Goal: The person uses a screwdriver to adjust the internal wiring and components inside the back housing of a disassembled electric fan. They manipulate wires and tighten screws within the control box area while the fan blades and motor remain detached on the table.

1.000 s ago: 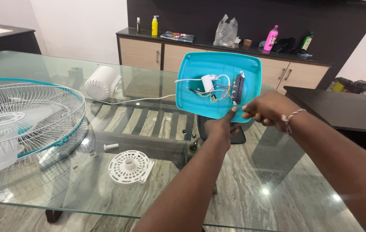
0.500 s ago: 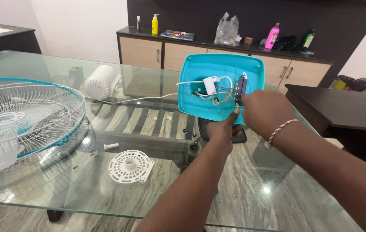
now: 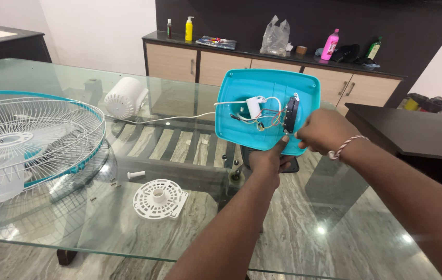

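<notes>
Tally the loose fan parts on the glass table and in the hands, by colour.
Turquoise: 1, the square plastic fan base held in the left hand and right hand
White: 3, wire fan guard, cylindrical motor cover, round vented plate
Total: 4

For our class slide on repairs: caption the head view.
Left hand holds up a turquoise fan base, wiring exposed; right hand grips its edge.

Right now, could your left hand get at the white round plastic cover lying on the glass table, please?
Probably yes: the cover lies bare on the table, nothing between. But the left hand grips the turquoise base and must release first.
</notes>
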